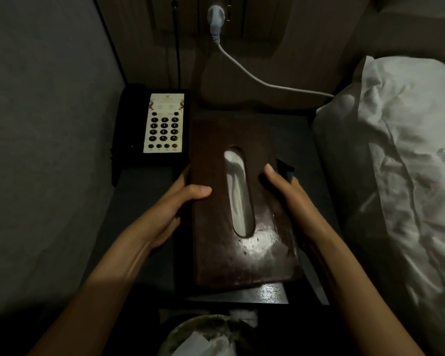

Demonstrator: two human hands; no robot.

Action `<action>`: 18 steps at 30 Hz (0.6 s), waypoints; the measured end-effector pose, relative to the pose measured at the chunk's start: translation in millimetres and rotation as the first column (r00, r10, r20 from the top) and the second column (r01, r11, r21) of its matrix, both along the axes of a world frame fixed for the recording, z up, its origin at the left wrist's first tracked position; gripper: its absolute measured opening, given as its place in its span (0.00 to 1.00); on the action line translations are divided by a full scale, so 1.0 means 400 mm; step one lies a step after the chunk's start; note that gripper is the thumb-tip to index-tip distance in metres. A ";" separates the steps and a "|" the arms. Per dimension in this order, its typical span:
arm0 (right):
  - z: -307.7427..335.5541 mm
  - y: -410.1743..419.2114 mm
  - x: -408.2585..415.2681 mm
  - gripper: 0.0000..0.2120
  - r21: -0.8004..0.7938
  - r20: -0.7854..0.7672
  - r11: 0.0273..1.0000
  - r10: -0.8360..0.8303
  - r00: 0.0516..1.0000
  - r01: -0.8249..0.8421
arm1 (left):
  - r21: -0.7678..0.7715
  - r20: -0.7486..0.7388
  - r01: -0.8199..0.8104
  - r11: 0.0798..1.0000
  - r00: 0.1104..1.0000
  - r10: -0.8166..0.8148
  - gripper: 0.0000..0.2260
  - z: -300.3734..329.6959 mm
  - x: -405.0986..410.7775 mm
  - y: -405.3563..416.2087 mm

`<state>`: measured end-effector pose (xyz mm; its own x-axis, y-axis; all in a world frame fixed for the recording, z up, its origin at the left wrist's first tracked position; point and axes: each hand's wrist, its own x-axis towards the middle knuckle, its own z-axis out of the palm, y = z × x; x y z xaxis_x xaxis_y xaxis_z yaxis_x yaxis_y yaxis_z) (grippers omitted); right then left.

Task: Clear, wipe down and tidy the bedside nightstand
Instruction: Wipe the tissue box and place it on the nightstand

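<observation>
While both hands hold the wooden tissue box [242, 201] by its long sides, I judge the step in hand to be either clearing it off the nightstand or setting it back square, and I cannot tell which; the left hand [170, 211] has its thumb laid over the box's top and its fingers curled under the left edge, so that grip is closed on the box; the right hand [283, 188] has its thumb on top and its other fingers hidden down the right side, where a bit of dark cloth [287, 168] shows, possibly pinched against the box; the box lies lengthwise over the middle of the desk [144, 191], its near end close to the front edge; the telephone [156, 124] sits just left of the box's far end, almost touching it; the pillow [385, 155] crowds in close on the box's right; a white cable [254, 78] hangs beyond the box's far end; a lined bin [211, 335] stands below the box's near end; so I judge the free room is upward and toward me, and the next move calls for a level two-handed lift, kept clear of the telephone.
</observation>
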<state>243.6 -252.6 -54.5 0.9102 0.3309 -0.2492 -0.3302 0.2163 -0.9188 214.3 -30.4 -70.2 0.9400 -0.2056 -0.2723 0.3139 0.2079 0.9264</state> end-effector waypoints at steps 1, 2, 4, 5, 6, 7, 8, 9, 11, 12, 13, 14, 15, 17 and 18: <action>-0.002 -0.005 0.002 0.09 0.003 0.016 1.000 -0.031 0.999 0.031 | 0.005 -0.006 0.041 0.999 0.999 -0.041 0.31 0.001 -0.001 -0.006; -0.003 -0.009 0.005 0.10 0.001 0.022 0.998 -0.068 0.997 0.068 | 0.008 -0.007 0.073 0.997 0.997 -0.073 0.30 0.002 -0.004 -0.012; -0.006 -0.016 0.012 0.11 -0.015 0.018 0.990 -0.141 0.990 0.141 | 0.015 -0.009 0.103 0.995 0.995 -0.103 0.27 0.006 -0.007 -0.021; -0.008 -0.017 0.015 0.10 -0.022 0.027 0.984 -0.177 0.984 0.177 | 0.009 -0.007 0.102 0.995 0.995 -0.102 0.25 0.007 -0.009 -0.024; -0.008 -0.016 0.017 0.08 -0.026 0.041 0.976 -0.213 0.976 0.214 | -0.006 -0.003 0.096 0.995 0.995 -0.096 0.24 0.006 -0.009 -0.027; -0.010 -0.013 0.019 0.07 -0.025 0.054 0.968 -0.250 0.967 0.251 | -0.027 0.000 0.091 0.995 0.996 -0.091 0.23 0.005 -0.009 -0.030; -0.011 -0.012 0.021 0.08 -0.020 0.064 0.957 -0.288 0.956 0.290 | -0.052 0.000 0.088 0.995 0.996 -0.088 0.22 0.005 -0.008 -0.033; -0.014 -0.011 0.023 0.08 -0.010 0.069 0.944 -0.329 0.942 0.330 | -0.073 0.000 0.087 0.994 0.996 -0.087 0.23 0.006 -0.009 -0.037; -0.018 -0.013 0.028 0.10 0.014 0.061 0.906 -0.423 0.904 0.423 | -0.076 0.012 0.090 0.993 0.996 -0.090 0.27 0.005 -0.010 -0.043; -0.020 -0.016 0.031 0.10 0.021 0.062 0.887 -0.462 0.885 0.461 | -0.053 0.030 0.100 0.994 0.995 -0.098 0.29 0.003 -0.010 -0.045; -0.022 -0.021 0.034 0.11 0.022 0.069 0.875 -0.483 0.873 0.483 | -0.028 0.053 0.117 0.993 0.992 -0.116 0.29 0.002 -0.009 -0.047; -0.023 -0.027 0.035 0.13 0.016 0.078 0.873 -0.487 0.870 0.487 | -0.010 0.073 0.140 0.990 0.988 -0.139 0.28 0.003 -0.009 -0.048; -0.023 -0.034 0.038 0.15 -0.001 0.087 0.878 -0.477 0.875 0.478 | -0.007 0.082 0.157 0.988 0.984 -0.156 0.27 0.005 -0.007 -0.048; -0.021 -0.044 0.040 0.20 -0.047 0.111 0.896 -0.435 0.894 0.442 | -0.038 0.069 0.175 0.984 0.983 -0.172 0.25 0.010 -0.001 -0.037; -0.020 -0.051 0.043 0.21 -0.066 0.120 0.902 -0.417 0.901 0.426 | -0.061 0.058 0.187 0.981 0.981 -0.183 0.24 0.013 0.001 -0.029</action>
